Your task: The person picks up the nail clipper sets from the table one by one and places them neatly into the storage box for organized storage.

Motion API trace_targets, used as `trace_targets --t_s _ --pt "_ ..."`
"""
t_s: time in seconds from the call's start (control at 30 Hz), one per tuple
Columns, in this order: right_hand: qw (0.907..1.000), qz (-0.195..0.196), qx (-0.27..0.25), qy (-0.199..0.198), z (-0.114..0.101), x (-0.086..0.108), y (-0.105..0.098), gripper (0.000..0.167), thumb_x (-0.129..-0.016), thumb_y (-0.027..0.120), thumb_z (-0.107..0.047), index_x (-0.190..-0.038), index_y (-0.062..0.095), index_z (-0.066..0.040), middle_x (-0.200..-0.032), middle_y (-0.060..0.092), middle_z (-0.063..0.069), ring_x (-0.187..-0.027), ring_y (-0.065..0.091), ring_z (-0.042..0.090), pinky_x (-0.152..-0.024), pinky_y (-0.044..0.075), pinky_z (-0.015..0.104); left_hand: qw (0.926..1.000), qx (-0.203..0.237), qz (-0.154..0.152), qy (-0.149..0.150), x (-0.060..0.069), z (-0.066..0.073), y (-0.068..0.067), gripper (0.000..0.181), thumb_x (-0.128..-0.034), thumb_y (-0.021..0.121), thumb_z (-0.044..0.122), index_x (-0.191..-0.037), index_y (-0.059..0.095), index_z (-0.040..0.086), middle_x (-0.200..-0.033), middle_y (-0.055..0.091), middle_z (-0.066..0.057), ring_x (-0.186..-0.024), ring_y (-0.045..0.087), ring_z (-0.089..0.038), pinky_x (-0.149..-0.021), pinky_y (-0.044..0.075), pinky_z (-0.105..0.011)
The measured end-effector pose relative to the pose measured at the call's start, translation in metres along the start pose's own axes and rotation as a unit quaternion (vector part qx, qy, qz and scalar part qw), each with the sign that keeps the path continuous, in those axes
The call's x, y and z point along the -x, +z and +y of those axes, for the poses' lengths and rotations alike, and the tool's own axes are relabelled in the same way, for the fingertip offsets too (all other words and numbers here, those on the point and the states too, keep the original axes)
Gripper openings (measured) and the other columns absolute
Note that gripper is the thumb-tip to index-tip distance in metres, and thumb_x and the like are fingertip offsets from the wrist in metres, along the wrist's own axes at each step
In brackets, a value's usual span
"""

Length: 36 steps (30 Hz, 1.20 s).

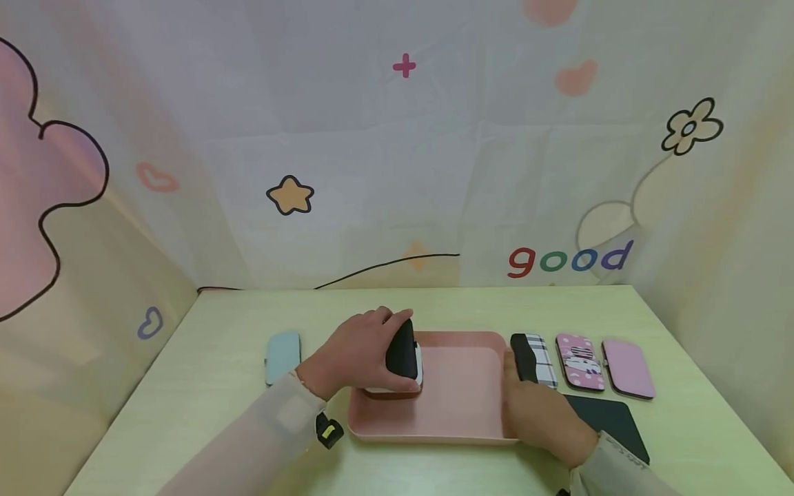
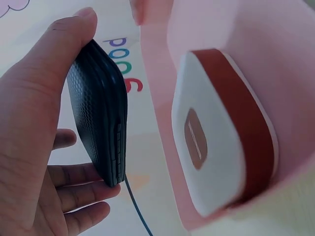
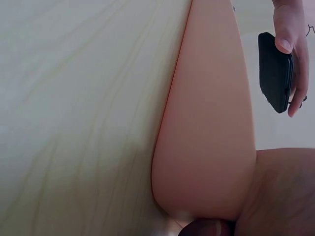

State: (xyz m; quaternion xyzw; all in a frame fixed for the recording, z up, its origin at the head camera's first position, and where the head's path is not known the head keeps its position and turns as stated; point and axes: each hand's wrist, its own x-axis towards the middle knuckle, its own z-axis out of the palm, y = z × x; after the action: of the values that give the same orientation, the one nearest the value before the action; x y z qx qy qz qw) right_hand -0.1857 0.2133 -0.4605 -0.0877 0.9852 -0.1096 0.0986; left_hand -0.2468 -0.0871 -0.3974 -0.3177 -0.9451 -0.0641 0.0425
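My left hand (image 1: 358, 353) pinches a flat black case (image 1: 402, 353) between thumb and fingers, tilted on edge over the tray's left part. The left wrist view shows its textured cover and hinged side. Just below it a white case with a red-brown side band (image 2: 216, 132) lies in the pink tray (image 1: 462, 386), and the two are apart. The white case bears an oval emblem. At the tray's right end, my right hand (image 1: 546, 417) grips the wall, with a fingertip (image 3: 206, 228) showing at its lower edge in the right wrist view.
A light blue case (image 1: 283, 357) lies left of the tray. To the right stand a black-and-plaid case (image 1: 544, 359), a pink patterned case (image 1: 579, 364) and a plain pink case (image 1: 628, 368) in a row. A dark flat sheet (image 1: 611, 421) lies partly under my right forearm. A printed curtain (image 1: 372, 151) closes off the back.
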Motion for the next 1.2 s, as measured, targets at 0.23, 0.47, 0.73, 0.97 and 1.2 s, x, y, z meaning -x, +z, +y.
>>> trace_targets --t_s 0.23,0.47,0.73,0.97,1.2 --pt "0.9998 0.014 0.004 -0.01 -0.001 -0.001 -0.001 0.084 -0.091 0.053 -0.013 -0.155 0.004 0.012 -0.052 0.049 0.001 -0.042 0.041 0.017 -0.042 0.026 0.032 1.0 0.003 -0.004 0.002 -0.012 0.009 0.004 0.11 -0.0685 0.066 0.082 -0.154 0.035 0.02 -0.128 0.057 -0.005 -0.099 0.059 -0.017 -0.084 0.053 -0.035" --pt "0.9998 0.02 0.0 -0.008 0.001 -0.002 -0.002 0.08 -0.095 0.049 -0.015 -0.156 0.003 0.01 -0.054 0.049 0.001 -0.045 0.044 0.018 -0.042 0.031 0.033 0.9999 0.007 -0.009 0.002 -0.023 0.014 0.008 0.111 -0.0682 0.066 0.082 -0.154 0.035 0.02 -0.126 0.058 -0.005 -0.099 0.059 -0.017 -0.084 0.054 -0.035" --pt "0.9998 0.016 -0.007 -0.002 0.001 -0.001 -0.005 0.08 -0.094 0.049 -0.014 -0.156 0.003 0.011 -0.055 0.05 0.002 -0.046 0.046 0.019 -0.043 0.032 0.034 0.9995 0.014 -0.027 -0.003 -0.04 0.025 0.021 0.112 -0.0665 0.064 0.084 -0.155 0.034 0.023 -0.123 0.057 -0.003 -0.097 0.057 -0.015 -0.074 0.053 -0.03" --pt "0.9999 0.013 -0.006 -0.003 0.002 -0.002 -0.006 0.08 -0.097 0.049 -0.015 -0.157 0.001 0.008 -0.056 0.05 0.002 -0.047 0.047 0.019 -0.044 0.035 0.035 0.9978 -0.003 -0.061 -0.024 -0.049 0.036 0.023 0.114 -0.0627 0.066 0.087 -0.155 0.032 0.03 -0.128 0.055 -0.001 -0.097 0.057 -0.015 -0.061 0.049 -0.034" --pt "0.9999 0.005 -0.011 -0.003 0.003 0.0 -0.003 0.078 -0.099 0.048 -0.016 -0.157 0.002 0.007 -0.055 0.05 0.001 -0.046 0.047 0.017 -0.043 0.034 0.033 0.9977 -0.024 -0.063 -0.005 -0.053 0.043 0.033 0.107 -0.0641 0.068 0.084 -0.15 0.042 0.025 -0.119 0.058 0.0 -0.091 0.056 -0.015 -0.069 0.05 -0.035"
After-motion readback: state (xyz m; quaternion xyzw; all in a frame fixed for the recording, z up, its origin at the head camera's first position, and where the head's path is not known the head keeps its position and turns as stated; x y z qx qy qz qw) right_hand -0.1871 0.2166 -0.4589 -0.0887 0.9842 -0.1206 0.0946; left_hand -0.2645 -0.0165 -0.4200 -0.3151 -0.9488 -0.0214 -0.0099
